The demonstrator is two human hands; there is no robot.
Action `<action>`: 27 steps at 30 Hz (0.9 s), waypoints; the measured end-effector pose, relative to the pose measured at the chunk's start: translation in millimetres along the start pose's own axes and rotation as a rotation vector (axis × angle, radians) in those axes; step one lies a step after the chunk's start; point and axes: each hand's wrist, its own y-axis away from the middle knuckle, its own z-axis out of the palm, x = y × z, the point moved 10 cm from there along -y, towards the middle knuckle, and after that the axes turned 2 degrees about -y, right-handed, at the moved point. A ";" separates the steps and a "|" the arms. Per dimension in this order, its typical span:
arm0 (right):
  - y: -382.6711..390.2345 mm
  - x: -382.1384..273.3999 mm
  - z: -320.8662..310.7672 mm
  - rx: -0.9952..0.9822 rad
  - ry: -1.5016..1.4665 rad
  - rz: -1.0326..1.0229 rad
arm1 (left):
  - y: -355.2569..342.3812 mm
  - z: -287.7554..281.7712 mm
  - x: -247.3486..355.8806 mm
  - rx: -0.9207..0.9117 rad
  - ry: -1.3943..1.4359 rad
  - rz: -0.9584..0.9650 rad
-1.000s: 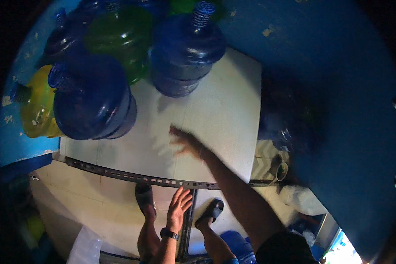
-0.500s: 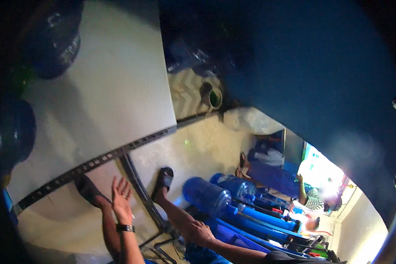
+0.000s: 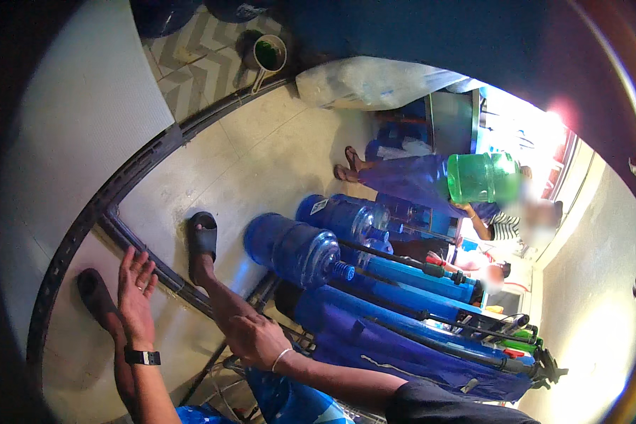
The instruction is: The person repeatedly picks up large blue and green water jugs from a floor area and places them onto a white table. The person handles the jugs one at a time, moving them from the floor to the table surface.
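My left hand (image 3: pixel 137 293), with a dark wristwatch, is held open above the floor beside my sandalled foot (image 3: pixel 95 295), holding nothing. My right hand (image 3: pixel 258 338), with a light band at the wrist, is over my right leg, its fingers curled; what is inside them is hidden. Just beyond it, blue water jugs (image 3: pixel 290 249) stand by a row of tall blue filter cylinders (image 3: pixel 403 279) with black pipes and a purple cloth (image 3: pixel 410 360) draped along the nearest.
A co-worker (image 3: pixel 498 222) in a striped top stands at right, holding a green jug (image 3: pixel 482 177). Another person (image 3: pixel 487 268) is behind the cylinders. A pale platform (image 3: pixel 85 141) with a dark edge rail is at left, a dipper (image 3: pixel 267 53) and wrapped bundle (image 3: pixel 367 85) beyond.
The view has swung right, away from the jugs on the platform. My right hand has moved from over the platform down over my leg. The co-worker's green jug has come into sight.
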 end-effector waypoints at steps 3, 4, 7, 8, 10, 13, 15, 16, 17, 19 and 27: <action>-2.2 -1.8 10.0 -0.060 -0.020 0.018 | -3.2 -1.7 -20.7 -0.013 -0.133 -0.065; -3.6 -2.8 12.6 -0.066 -0.033 0.020 | -5.1 -16.4 -28.9 0.048 -0.137 -0.097; 3.8 -1.9 7.6 -0.048 -0.066 0.057 | 0.4 -31.5 -21.7 0.032 -0.074 -0.047; 3.2 0.6 9.9 -0.037 -0.025 0.062 | 0.7 -36.6 -20.3 0.048 -0.054 -0.051; 1.9 -2.7 5.1 -0.013 -0.015 0.055 | 10.6 -44.4 -7.4 0.054 -0.049 -0.040; -2.2 7.8 -2.2 0.002 -0.096 0.189 | 11.3 -73.5 -7.0 0.136 -0.040 -0.040; -2.6 6.2 -15.4 0.061 -0.209 0.201 | 8.7 -79.8 -5.9 0.164 0.034 -0.039; -2.3 11.8 -13.5 0.028 -0.269 0.238 | 11.8 -80.9 -4.2 0.133 0.041 -0.002; -0.8 19.3 -10.2 0.002 -0.333 0.279 | 11.3 -78.8 -0.8 0.095 0.044 0.033; 10.9 41.7 -7.6 0.092 -0.529 0.298 | 5.2 -76.4 -10.4 0.106 0.070 -0.001; 141.5 184.8 -264.7 1.093 -0.190 0.381 | 9.7 -62.3 -14.1 0.114 0.121 0.063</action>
